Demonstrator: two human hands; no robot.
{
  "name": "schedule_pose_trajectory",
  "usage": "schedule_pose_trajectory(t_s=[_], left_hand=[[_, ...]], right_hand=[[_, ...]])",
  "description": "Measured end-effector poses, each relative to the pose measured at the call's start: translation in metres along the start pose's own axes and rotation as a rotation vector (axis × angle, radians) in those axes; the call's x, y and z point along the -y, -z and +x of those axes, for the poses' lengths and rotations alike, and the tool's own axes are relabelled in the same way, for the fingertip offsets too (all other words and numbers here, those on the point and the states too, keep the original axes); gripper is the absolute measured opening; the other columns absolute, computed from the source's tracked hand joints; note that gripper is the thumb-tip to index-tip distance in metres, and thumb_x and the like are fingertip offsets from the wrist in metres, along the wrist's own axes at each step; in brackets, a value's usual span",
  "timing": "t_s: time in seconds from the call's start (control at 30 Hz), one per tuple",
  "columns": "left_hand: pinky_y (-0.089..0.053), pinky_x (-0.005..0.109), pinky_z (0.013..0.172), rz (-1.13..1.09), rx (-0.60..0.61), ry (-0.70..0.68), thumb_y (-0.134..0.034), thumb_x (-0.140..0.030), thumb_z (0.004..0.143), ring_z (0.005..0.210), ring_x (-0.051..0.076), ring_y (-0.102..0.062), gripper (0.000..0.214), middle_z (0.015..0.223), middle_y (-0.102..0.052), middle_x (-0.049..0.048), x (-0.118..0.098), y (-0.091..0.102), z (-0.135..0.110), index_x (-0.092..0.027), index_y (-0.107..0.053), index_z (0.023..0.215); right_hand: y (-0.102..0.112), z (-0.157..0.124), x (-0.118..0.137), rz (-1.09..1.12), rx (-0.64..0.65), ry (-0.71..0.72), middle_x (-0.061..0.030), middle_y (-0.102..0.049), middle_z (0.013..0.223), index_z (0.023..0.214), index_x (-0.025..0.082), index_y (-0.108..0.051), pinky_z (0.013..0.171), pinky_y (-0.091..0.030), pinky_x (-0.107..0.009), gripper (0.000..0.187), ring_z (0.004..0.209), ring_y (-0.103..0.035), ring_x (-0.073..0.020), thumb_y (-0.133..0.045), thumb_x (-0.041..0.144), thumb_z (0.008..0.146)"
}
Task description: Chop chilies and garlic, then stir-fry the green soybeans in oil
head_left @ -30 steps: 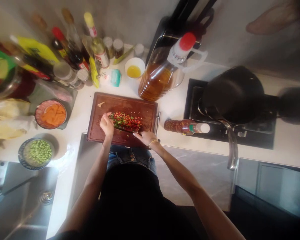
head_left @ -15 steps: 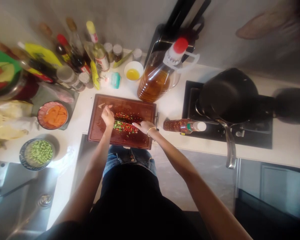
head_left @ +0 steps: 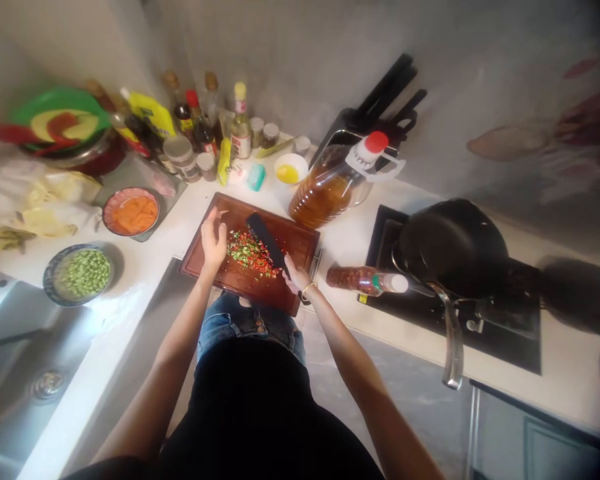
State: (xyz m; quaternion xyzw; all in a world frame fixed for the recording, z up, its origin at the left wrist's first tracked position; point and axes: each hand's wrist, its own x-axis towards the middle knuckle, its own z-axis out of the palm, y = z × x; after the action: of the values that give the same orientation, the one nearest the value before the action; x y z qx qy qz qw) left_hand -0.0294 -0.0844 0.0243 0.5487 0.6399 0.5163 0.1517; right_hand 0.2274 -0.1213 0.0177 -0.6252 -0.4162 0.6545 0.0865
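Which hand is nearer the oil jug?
Right. The right hand, gripping the knife, is this side of the oil jug; the left hand is farther left, by chopped peppers.

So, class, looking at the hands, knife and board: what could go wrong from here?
The left hand rests beside the chopped chillies, close to the knife held by the right hand: fingers could get nicked. The cutting board sits at the counter's front edge and might slide off. The bottle lying on its side by the hob could roll.
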Motion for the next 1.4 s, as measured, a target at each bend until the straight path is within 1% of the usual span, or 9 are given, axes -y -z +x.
schedule_pose_trajectory(t_s=[0.13,0.27,0.4,0.57,0.77,1.0,1.1,1.23,1.4], left_hand=[[-0.043,0.040,0.104,0.032,-0.012,0.090,-0.043,-0.040,0.097,0.111,0.021,-0.062,0.038,0.113,-0.069,0.0096,0.006,0.026,-0.045,-0.020,-0.059,0.124],[-0.052,0.034,0.090,0.032,-0.004,0.264,-0.048,-0.038,0.094,0.092,0.017,-0.068,0.037,0.097,-0.073,0.0074,0.010,0.038,-0.085,-0.018,-0.057,0.123],[-0.054,0.032,0.083,0.043,-0.014,0.327,-0.049,-0.032,0.092,0.087,0.016,-0.069,0.036,0.093,-0.073,0.0056,0.016,0.044,-0.092,-0.018,-0.053,0.124],[-0.052,0.036,0.091,0.224,-0.034,0.232,-0.050,-0.020,0.088,0.095,0.019,-0.068,0.037,0.101,-0.073,0.0083,0.037,0.029,-0.039,-0.018,-0.052,0.125],[-0.047,0.040,0.096,0.512,0.299,-0.033,-0.044,-0.009,0.087,0.105,0.025,-0.063,0.036,0.110,-0.070,0.0156,0.067,-0.008,0.037,-0.014,-0.060,0.119],[-0.051,0.039,0.090,0.495,0.470,-0.120,-0.053,-0.011,0.085,0.100,0.027,-0.066,0.027,0.103,-0.071,0.0161,0.088,-0.004,0.082,-0.014,-0.064,0.110],[-0.052,0.039,0.090,0.415,0.441,-0.154,-0.052,-0.018,0.090,0.098,0.024,-0.067,0.023,0.105,-0.071,0.0155,0.069,-0.004,0.084,-0.014,-0.061,0.111],[-0.057,0.033,0.081,0.130,0.382,-0.155,-0.060,-0.035,0.090,0.089,0.018,-0.071,0.029,0.100,-0.073,0.0100,0.007,0.003,0.036,-0.017,-0.058,0.114],[-0.061,0.034,0.080,0.022,0.682,-0.169,-0.057,-0.033,0.092,0.090,0.018,-0.073,0.025,0.101,-0.074,0.0053,-0.040,0.021,-0.042,-0.025,-0.056,0.116]], right_hand=[[-0.007,-0.011,-0.015,0.203,0.005,-0.079,0.0081,-0.024,0.035,0.054,0.025,-0.034,0.031,-0.022,-0.023,0.070,0.028,-0.023,-0.0084,-0.012,0.085,0.082],[-0.008,-0.012,-0.024,-0.112,-0.216,0.075,0.0014,-0.036,0.037,0.050,0.026,-0.036,0.039,-0.032,-0.026,0.069,0.036,-0.043,-0.0137,-0.015,0.081,0.084],[-0.007,-0.011,-0.027,-0.434,-0.301,0.283,-0.0077,-0.056,0.054,0.052,0.026,-0.041,0.060,-0.045,-0.032,0.066,0.061,-0.060,-0.0226,-0.019,0.080,0.083],[-0.025,-0.013,-0.027,-0.162,-0.195,0.126,-0.0012,-0.042,0.042,0.052,0.026,-0.037,0.045,-0.039,-0.030,0.066,0.042,-0.049,-0.0176,-0.019,0.082,0.082],[-0.051,-0.028,-0.016,0.681,0.117,-0.114,0.0102,-0.025,0.037,0.060,0.024,-0.034,0.029,-0.021,-0.020,0.066,0.029,-0.019,-0.0067,-0.021,0.085,0.081],[-0.072,-0.035,-0.009,0.954,0.120,-0.156,0.0107,-0.026,0.037,0.062,0.023,-0.034,0.029,-0.019,-0.019,0.064,0.029,-0.017,-0.0054,-0.024,0.082,0.084],[-0.085,-0.033,-0.006,1.022,0.092,-0.141,0.0105,-0.026,0.038,0.062,0.023,-0.033,0.030,-0.020,-0.019,0.064,0.029,-0.018,-0.0057,-0.022,0.083,0.084],[-0.098,-0.027,0.002,1.127,0.056,-0.162,0.0103,-0.025,0.036,0.062,0.024,-0.030,0.029,-0.019,-0.020,0.064,0.028,-0.017,-0.0065,-0.012,0.081,0.085],[-0.107,-0.029,0.008,1.156,0.009,-0.145,0.0110,-0.025,0.037,0.065,0.024,-0.029,0.030,-0.019,-0.019,0.063,0.028,-0.017,-0.0060,-0.014,0.081,0.085]])
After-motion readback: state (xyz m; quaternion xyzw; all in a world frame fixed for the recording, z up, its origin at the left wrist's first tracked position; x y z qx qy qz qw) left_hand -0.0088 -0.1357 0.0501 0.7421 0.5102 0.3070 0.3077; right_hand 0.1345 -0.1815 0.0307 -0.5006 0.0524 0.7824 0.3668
